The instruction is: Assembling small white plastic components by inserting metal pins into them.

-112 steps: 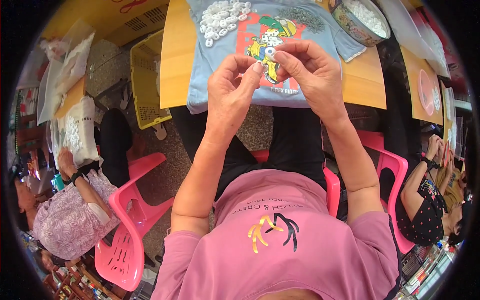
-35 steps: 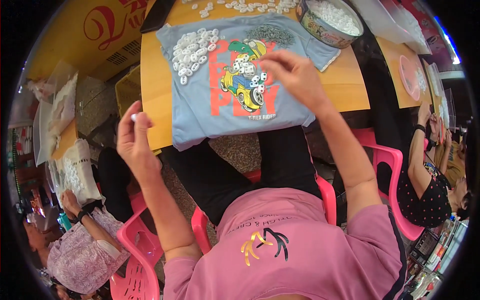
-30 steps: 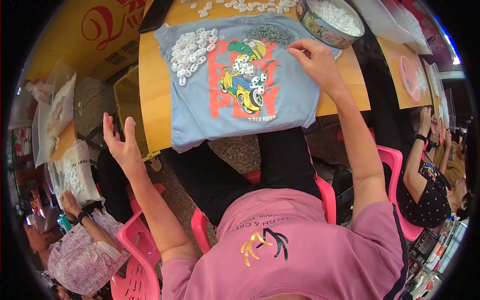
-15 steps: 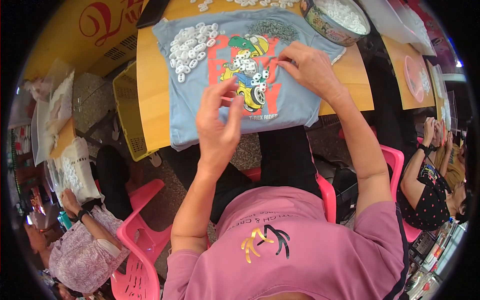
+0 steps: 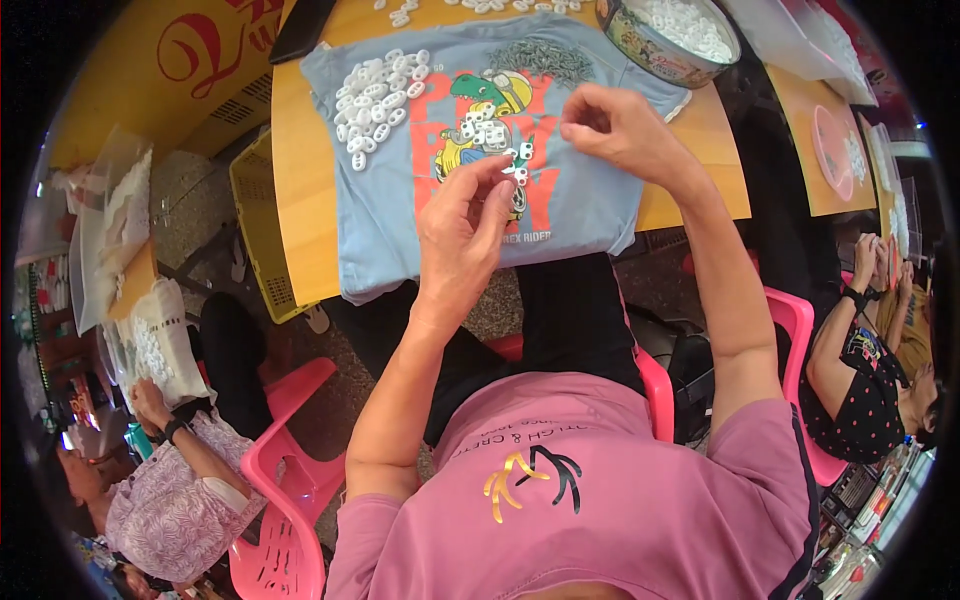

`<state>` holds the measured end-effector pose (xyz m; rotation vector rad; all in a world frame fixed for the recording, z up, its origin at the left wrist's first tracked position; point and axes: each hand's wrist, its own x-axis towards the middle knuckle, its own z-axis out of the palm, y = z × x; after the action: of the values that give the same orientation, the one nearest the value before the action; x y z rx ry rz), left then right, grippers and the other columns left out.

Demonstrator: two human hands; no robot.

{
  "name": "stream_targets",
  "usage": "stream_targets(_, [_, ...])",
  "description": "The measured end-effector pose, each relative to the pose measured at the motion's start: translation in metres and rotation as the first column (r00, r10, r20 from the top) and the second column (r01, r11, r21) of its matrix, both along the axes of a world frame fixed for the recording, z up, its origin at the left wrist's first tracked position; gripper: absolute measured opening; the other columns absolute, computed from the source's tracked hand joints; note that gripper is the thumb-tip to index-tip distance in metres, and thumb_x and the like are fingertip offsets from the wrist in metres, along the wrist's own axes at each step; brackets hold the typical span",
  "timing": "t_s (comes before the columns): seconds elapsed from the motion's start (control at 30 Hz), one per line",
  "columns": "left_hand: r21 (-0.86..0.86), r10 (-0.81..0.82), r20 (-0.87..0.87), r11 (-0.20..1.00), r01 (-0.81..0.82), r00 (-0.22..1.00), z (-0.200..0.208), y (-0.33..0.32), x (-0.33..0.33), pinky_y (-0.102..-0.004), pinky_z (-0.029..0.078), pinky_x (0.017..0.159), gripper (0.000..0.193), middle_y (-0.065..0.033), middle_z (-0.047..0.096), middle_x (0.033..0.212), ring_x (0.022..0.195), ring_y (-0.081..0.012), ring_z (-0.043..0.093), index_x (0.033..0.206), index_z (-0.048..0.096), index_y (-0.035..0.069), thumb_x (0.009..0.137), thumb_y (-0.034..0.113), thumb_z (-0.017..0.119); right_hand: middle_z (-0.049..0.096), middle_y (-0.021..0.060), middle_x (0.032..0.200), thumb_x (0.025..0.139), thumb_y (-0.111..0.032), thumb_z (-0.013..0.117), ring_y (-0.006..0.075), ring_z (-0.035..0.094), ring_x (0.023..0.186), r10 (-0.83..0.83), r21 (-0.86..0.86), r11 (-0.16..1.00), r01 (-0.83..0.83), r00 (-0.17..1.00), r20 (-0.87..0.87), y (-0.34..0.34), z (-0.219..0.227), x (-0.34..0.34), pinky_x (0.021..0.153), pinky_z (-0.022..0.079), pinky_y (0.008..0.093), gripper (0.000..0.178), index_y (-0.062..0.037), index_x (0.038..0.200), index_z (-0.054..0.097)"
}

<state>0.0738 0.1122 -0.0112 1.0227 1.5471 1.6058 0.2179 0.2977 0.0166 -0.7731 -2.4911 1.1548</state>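
Note:
A blue-grey T-shirt [image 5: 385, 225] with a printed dinosaur rider lies folded over the table. My left hand [image 5: 462, 220] hovers above its print, thumb and forefinger closed on a small white plastic piece [image 5: 508, 168]. To the right, my right hand [image 5: 625, 135] is raised over the shirt with thumb and fingertips pressed together; whatever they hold is too small to make out. Between the hands sit several small white pieces with dark openings [image 5: 484, 130]. White oval pieces with two holes [image 5: 378, 105] form a pile at the left. Small grey metal parts [image 5: 540, 60] are heaped at the shirt's far side.
A round tin [image 5: 660, 60] full of white pieces stands at the far right of the wooden table [image 5: 715, 150]. More white pieces [image 5: 480, 5] lie along the far edge. A yellow crate [image 5: 260, 220] is left of the table. Other people sit on both sides, near pink chairs [image 5: 290, 480].
My left hand has moved right and its fingers have closed on a small white piece. My right hand has shifted slightly to the right, its fingers more curled.

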Motion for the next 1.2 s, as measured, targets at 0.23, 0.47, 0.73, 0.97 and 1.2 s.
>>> stream_targets(0.23, [0.210, -0.053, -0.403, 0.966, 0.148, 0.914, 0.007, -0.001, 0.000, -0.0284, 0.050, 0.063, 0.020, -0.0078, 0.064, 0.088, 0.074, -0.0172, 0.064, 0.104, 0.067, 0.002, 0.085, -0.005, 0.064, 0.064, 0.0035, 0.085, 0.087, -0.007, 0.068, 0.0066, 0.058, 0.071, -0.046, -0.740, 0.651, -0.167, 0.965, -0.258, -0.060, 0.012, 0.006, 0.065, 0.046, 0.0205, 0.045, -0.0019, 0.127, 0.048])
stream_targets(0.47, [0.110, -0.186, -0.251, 0.970, 0.219, 0.950, 0.006, 0.004, 0.002, -0.0289, 0.049, 0.061, 0.014, -0.0081, 0.062, 0.084, 0.073, -0.0180, 0.063, 0.097, 0.065, 0.000, 0.084, -0.005, 0.064, 0.064, 0.0035, 0.089, 0.087, -0.007, 0.067, 0.0074, 0.058, 0.074, -0.121, -0.768, 0.631, -0.107, 0.965, -0.233, -0.068, 0.003, 0.021, 0.068, 0.047, 0.0211, 0.047, -0.0013, 0.131, 0.048])
stream_targets(0.73, [0.042, -0.034, -0.853, 0.990, 0.134, 0.520, 0.008, 0.049, -0.024, -0.0401, 0.046, 0.072, 0.011, -0.0099, 0.059, 0.085, 0.084, -0.0275, 0.057, 0.090, 0.066, 0.005, 0.079, 0.007, 0.065, 0.062, 0.0008, 0.089, 0.092, -0.005, 0.060, 0.0064, 0.056, 0.076, -0.199, -0.276, 0.951, 0.143, 0.962, -0.188, -0.061, -0.003, 0.029, 0.068, 0.046, 0.0208, 0.019, 0.0004, 0.109, 0.066])
stream_targets(0.97, [-0.006, -0.082, -0.919, 0.981, 0.195, 0.384, 0.007, 0.064, -0.023, -0.0427, 0.045, 0.072, 0.008, -0.0095, 0.057, 0.082, 0.084, -0.0300, 0.056, 0.085, 0.064, 0.006, 0.077, 0.007, 0.063, 0.063, 0.0006, 0.090, 0.092, -0.005, 0.061, 0.0067, 0.056, 0.074, -0.266, -0.382, 0.909, 0.166, 0.937, -0.227, -0.065, -0.005, 0.035, 0.068, 0.046, 0.0206, 0.016, 0.0010, 0.107, 0.065])
stream_targets(1.2, [-0.067, -0.252, -0.220, 0.968, 0.243, 0.942, 0.018, 0.055, -0.022, -0.0301, 0.050, 0.068, 0.014, -0.0070, 0.066, 0.086, 0.079, -0.0171, 0.063, 0.096, 0.064, 0.003, 0.085, 0.008, 0.068, 0.064, 0.0016, 0.091, 0.093, -0.007, 0.062, 0.0069, 0.057, 0.074, -0.335, -0.469, 0.870, 0.154, 0.882, -0.331, -0.067, -0.006, 0.029, 0.068, 0.047, 0.0207, 0.015, 0.0017, 0.106, 0.064])
